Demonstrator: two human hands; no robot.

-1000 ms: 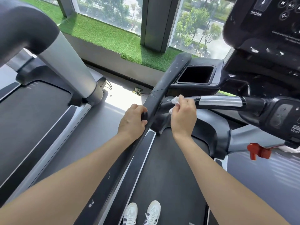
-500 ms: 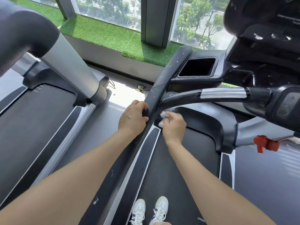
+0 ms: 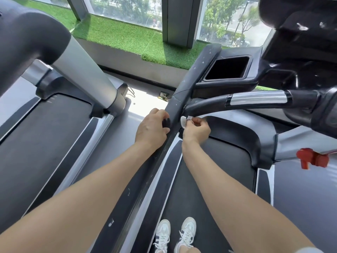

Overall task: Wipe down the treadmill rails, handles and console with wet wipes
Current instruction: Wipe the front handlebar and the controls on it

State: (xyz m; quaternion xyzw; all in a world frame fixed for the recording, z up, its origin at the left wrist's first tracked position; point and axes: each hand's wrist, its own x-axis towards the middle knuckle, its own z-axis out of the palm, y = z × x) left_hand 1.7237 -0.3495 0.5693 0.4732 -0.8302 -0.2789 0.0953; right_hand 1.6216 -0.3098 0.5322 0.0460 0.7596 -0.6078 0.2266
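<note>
White wipe [image 3: 184,121], bunched small, pinched in the curled fingers of the right hand [image 3: 196,131]. Wipe sits at the inner face of the left rail [image 3: 175,114], touching it or just beside it; contact is not clear from this angle.

Rail's long axis runs from near the person's body, low in view, diagonally up and away toward the console [image 3: 300,24]. It passes between the two forearms. White flecks show along its top surface, both below the hands and above them.

Left hand [image 3: 152,131] grips the rail from its outer side, fingers curled over the edge, level with the right hand. Looks like a bracing hold, not a wiping one.

Handle [image 3: 255,101] branches off the rail just above the wipe and runs right toward the console: black section first, then a silver band. Right hand is the nearer one to it, below its root.

Cup recess [image 3: 227,68] in the console wing: dark inside, contents not discernible.

Judgement: step in hand is the rail's inner side near the handle joint. Rail above and below, handle and console may each need a pass; how much is done cannot be told.

Red clip [image 3: 312,159] at far right. White shoes [image 3: 175,236] on the belt [image 3: 209,179].
</note>
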